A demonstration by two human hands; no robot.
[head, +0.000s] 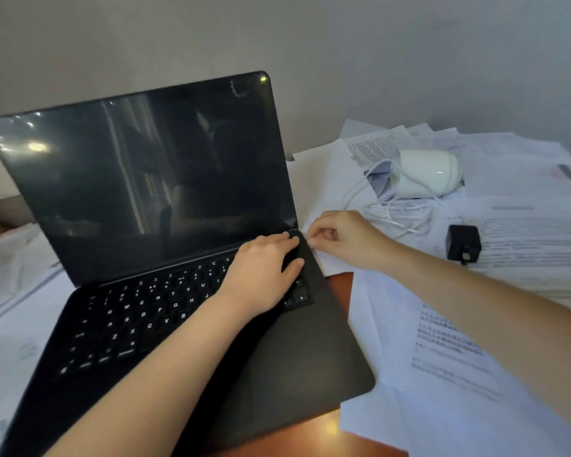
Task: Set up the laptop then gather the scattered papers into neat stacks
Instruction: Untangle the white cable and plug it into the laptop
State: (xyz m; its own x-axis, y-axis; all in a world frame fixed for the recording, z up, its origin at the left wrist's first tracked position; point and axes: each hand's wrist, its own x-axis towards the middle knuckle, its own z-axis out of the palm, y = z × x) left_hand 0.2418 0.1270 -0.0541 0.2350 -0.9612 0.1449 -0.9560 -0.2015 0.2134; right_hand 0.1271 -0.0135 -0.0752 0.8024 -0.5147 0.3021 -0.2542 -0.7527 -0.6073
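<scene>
laptop (145,179) open, dark screen | left hand (264,268) flat on keys at its 1 o'clock corner | right hand (340,239) curled just off that corner, grip unclear tbh | papers (442,374) strewn at 3 o'clock

- Laptop (310,357): smooth, matt black casing; its screen (145,179) is glossy and mirrors lights.
- Papers (409,407): thin white printed paper, matt.
- Table (310,437): reddish-brown, wood-look, polished, with a glare spot.
- Round device (432,173): glossy white plastic.
- Adapter (462,242): matt black plastic.
- Cable (402,212): smooth, white.
</scene>
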